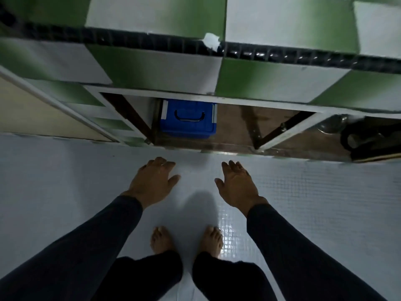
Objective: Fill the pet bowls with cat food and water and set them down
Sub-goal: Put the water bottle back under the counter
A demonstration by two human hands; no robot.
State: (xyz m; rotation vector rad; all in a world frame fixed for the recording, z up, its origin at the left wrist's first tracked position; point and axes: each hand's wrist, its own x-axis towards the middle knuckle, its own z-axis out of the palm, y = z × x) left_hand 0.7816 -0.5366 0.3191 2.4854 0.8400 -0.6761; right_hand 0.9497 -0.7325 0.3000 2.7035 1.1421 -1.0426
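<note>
No pet bowl, cat food or water shows in the head view. My left hand [152,181] hangs over the pale tiled floor [65,181], back up, fingers loosely bent and holding nothing. My right hand [237,185] is stretched out beside it, fingers relaxed and spread, also holding nothing. Both arms are in dark sleeves. My two bare feet stand on the floor just below the hands.
A green and white tiled counter front [271,81] runs across ahead, with an open space under it. A blue box [188,118] with a dark handle sits in that space. Dark objects [368,135] lie under the counter at the far right. A cream panel [32,114] is at left.
</note>
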